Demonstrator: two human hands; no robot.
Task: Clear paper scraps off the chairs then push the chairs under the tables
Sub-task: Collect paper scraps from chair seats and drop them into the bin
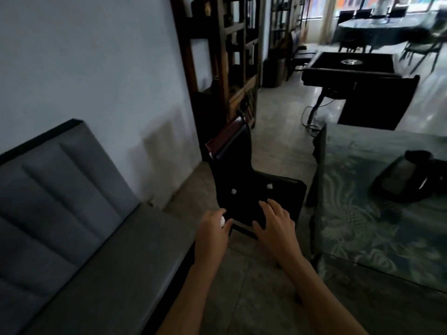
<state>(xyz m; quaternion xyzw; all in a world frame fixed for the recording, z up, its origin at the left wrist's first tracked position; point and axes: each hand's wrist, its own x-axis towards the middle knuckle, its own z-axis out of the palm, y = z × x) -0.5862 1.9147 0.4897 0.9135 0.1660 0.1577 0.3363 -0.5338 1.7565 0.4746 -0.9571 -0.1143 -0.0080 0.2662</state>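
A black chair (244,170) stands in the middle of the floor, its seat facing the table on the right. Two small white paper scraps lie on the seat, one (233,191) near the backrest and one (270,186) further right. My left hand (214,228) hovers at the seat's near left corner and pinches a white paper scrap (222,221) between thumb and fingers. My right hand (275,223) reaches over the near edge of the seat with its fingers spread and straight.
A grey sofa (72,213) fills the left. A table with a green patterned cloth (377,213) stands right of the chair, with a dark kettle (408,180) on it. A black square table (350,68) and dark wooden shelves (225,68) lie beyond.
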